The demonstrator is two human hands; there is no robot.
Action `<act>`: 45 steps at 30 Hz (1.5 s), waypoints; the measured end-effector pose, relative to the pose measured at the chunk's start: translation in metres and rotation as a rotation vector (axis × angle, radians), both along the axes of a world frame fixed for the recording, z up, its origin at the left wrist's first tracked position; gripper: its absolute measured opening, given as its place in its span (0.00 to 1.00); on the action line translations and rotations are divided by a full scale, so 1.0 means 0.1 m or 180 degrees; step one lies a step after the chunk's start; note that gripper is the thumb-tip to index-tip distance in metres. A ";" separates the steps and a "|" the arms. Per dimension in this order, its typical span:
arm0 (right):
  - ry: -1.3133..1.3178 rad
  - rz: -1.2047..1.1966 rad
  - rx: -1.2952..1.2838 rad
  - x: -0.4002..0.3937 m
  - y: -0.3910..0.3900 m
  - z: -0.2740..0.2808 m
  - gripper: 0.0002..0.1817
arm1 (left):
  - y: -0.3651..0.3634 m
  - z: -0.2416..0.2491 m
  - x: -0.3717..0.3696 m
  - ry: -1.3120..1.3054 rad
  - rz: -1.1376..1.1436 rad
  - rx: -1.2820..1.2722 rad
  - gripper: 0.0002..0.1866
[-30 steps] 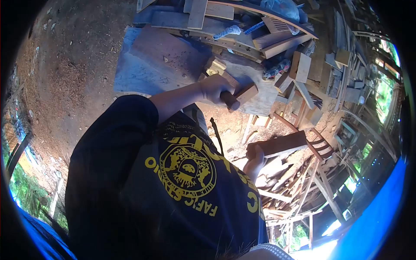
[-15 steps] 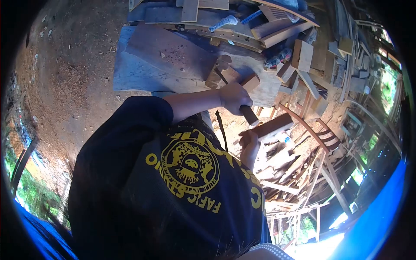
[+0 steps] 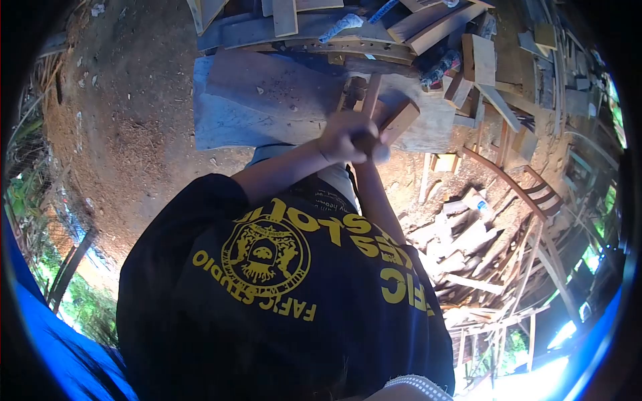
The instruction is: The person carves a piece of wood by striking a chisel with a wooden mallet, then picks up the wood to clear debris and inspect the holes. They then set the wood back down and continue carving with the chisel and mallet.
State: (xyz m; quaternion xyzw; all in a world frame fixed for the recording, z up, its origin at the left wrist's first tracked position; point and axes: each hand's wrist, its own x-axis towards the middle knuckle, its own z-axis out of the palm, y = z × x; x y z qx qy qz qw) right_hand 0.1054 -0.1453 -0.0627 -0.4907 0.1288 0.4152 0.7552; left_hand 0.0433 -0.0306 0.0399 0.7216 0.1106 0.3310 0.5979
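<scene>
My left hand (image 3: 346, 137) is closed in a fist around a tool with a thick brown handle (image 3: 366, 142). Its far end is hard to make out against the wood beyond. Close behind it, my right hand (image 3: 381, 151) is blurred and largely covered by the left hand and the handle. A narrow piece of wood (image 3: 372, 93) stands up just past the hands and appears to be in the right hand's grasp. Beside it a reddish-brown wood block (image 3: 402, 121) lies tilted on the low wooden bench (image 3: 234, 110).
Planks (image 3: 294, 20) and offcuts (image 3: 479, 60) are piled beyond the bench. To the right are a curved wooden chair frame (image 3: 535, 194) and a sunlit heap of scrap wood (image 3: 461, 247). Sawdust-strewn earth (image 3: 134, 147) spreads out at left.
My right hand has brought its piece of wood up and left to the bench, turning it upright. My left hand, still on the tool, has shifted slightly left. The camera view has shifted too.
</scene>
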 end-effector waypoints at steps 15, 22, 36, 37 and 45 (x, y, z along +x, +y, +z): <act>-0.0865 0.1281 -0.2341 0.02 -0.02 -0.14 0.20 | 0.80 -1.15 0.23 0.3192 -0.0127 -0.0539 0.40; -0.0877 0.1507 -0.2443 0.08 -0.05 -0.22 0.21 | 0.83 -1.10 0.27 0.3409 -0.0576 -0.1155 0.39; -0.0494 0.1649 -0.2127 0.24 -0.07 -0.28 0.22 | 1.11 -1.10 -0.05 0.3579 -0.0596 -0.1146 0.22; -0.0582 0.1667 -0.2113 0.22 -0.08 -0.28 0.22 | 1.07 -1.05 -0.11 0.3760 -0.0564 -0.1001 0.20; 0.0177 0.1746 -0.1588 0.43 -0.16 -0.10 0.16 | 0.57 -0.91 0.11 0.2389 0.0682 -0.1964 0.24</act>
